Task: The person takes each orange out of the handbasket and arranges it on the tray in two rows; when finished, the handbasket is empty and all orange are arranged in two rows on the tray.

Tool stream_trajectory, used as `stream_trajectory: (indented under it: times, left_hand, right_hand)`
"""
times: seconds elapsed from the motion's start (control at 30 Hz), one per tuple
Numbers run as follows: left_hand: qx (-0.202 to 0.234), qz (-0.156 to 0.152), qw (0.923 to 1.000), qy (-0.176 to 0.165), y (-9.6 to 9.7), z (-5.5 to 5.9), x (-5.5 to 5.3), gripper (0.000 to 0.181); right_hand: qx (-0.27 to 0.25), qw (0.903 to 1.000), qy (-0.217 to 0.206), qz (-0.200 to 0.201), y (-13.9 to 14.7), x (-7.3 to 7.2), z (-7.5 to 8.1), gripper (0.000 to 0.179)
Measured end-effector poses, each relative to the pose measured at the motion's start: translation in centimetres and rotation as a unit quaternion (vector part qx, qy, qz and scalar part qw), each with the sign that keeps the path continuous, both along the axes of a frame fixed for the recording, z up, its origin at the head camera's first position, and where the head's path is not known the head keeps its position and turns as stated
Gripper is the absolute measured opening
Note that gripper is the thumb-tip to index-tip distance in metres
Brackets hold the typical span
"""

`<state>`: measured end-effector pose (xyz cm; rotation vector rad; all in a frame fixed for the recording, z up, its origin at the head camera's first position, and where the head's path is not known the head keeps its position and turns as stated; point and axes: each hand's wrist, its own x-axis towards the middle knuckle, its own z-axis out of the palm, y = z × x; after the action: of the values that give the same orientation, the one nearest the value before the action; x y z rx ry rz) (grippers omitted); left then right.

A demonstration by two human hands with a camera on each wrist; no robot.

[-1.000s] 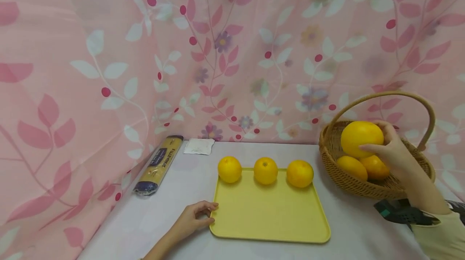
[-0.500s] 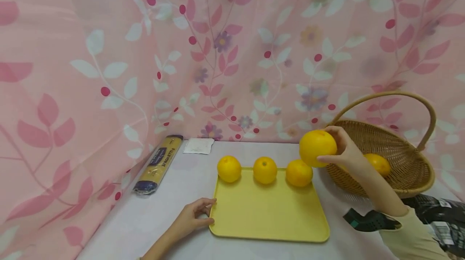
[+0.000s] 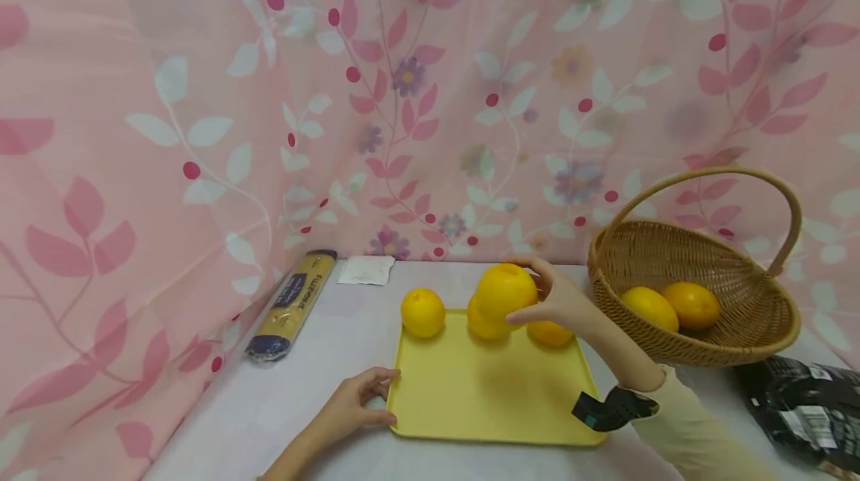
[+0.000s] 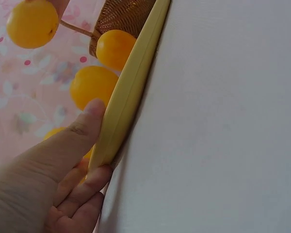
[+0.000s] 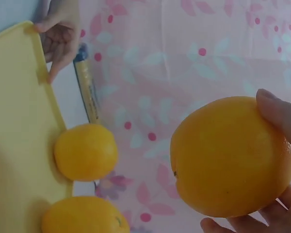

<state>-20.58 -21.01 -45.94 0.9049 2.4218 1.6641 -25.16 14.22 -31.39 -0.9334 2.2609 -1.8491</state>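
Orange [image 3: 506, 293] clasped between thumb and curled fingers of right hand [image 3: 558, 299], lifted above yellow tray [image 3: 497, 406], soft shadow falling on the smooth tray floor. Three further oranges [image 3: 423, 312] in a row along the tray's far edge, middle and right ones partly covered in the head view. Left rim of the tray gripped by left hand [image 3: 352, 404]. To the right, wicker basket [image 3: 705, 257] with two orange fruits [image 3: 649, 308]; near it, black package [image 3: 809, 406], possibly plastic, label too blurred to read. Spaghetti packet [image 3: 292, 305] and white sachet [image 3: 366, 270] towards the left. Beneath everything, pale tabletop [image 3: 322, 369], matt, faintly lilac. Behind and leftward, pink curtain [image 3: 403, 130], gently creased, printed with leaves, berries, blurred flowers.
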Motion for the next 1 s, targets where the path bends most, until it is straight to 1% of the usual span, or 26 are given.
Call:
stream_trajectory:
  times: [0.1, 0.17, 0.27, 0.4, 0.57, 0.63, 0.7, 0.73, 0.87, 0.93, 1.0]
  left_hand:
    - [-0.002, -0.005, 1.0, 0.004, -0.2, 0.3, 0.0, 0.062]
    - [0.001, -0.005, 1.0, -0.002, -0.2, 0.4, -0.1, 0.063]
    - [0.002, -0.002, 0.9999, -0.01, -0.3, 0.4, -0.1, 0.063]
    - [0.005, 0.003, 0.9998, -0.021, -0.2, 0.3, -0.1, 0.063]
    - [0.005, 0.007, 0.9996, -0.028, -0.3, 0.2, -0.1, 0.062]
    - [0.004, 0.01, 0.9992, -0.038, -0.4, 0.3, 0.0, 0.063]
    - [-0.003, 0.017, 0.9984, -0.053, -0.2, 1.0, 0.3, 0.064]
    - [-0.005, 0.021, 0.998, -0.059, -0.1, 1.3, 0.5, 0.065]
    - [-0.016, 0.035, 0.9963, -0.077, 0.4, 2.6, 1.0, 0.067]
    - [-0.019, 0.036, 0.9959, -0.08, 0.5, 2.7, 1.1, 0.067]
    - [-0.022, 0.035, 0.9957, -0.083, 0.6, 2.7, 1.1, 0.067]
  right_hand:
    - [0.018, 0.9994, 0.029, 0.003, -1.6, 0.0, -0.4, 0.071]
    - [0.026, 0.999, 0.033, 0.013, -2.6, 0.1, -0.8, 0.07]
    - [0.035, 0.9982, 0.023, 0.042, -4.0, 0.4, -1.5, 0.069]
    - [0.047, 0.9966, 0.017, 0.066, -5.6, 0.7, -2.4, 0.068]
    - [0.06, 0.9953, 0.016, 0.074, -7.1, 0.7, -3.3, 0.066]
    - [0.067, 0.9949, 0.015, 0.074, -7.6, 0.7, -3.7, 0.066]
    - [0.071, 0.9945, 0.014, 0.076, -8.0, 0.6, -4.1, 0.066]
    - [0.074, 0.9944, 0.011, 0.075, -8.2, 0.7, -4.0, 0.065]
    - [0.088, 0.9931, 0.004, 0.078, -8.8, 0.5, -5.1, 0.065]
    - [0.097, 0.9921, -0.003, 0.079, -9.0, 0.5, -5.9, 0.066]
    - [0.106, 0.9909, -0.008, 0.083, -9.2, 0.5, -7.0, 0.066]
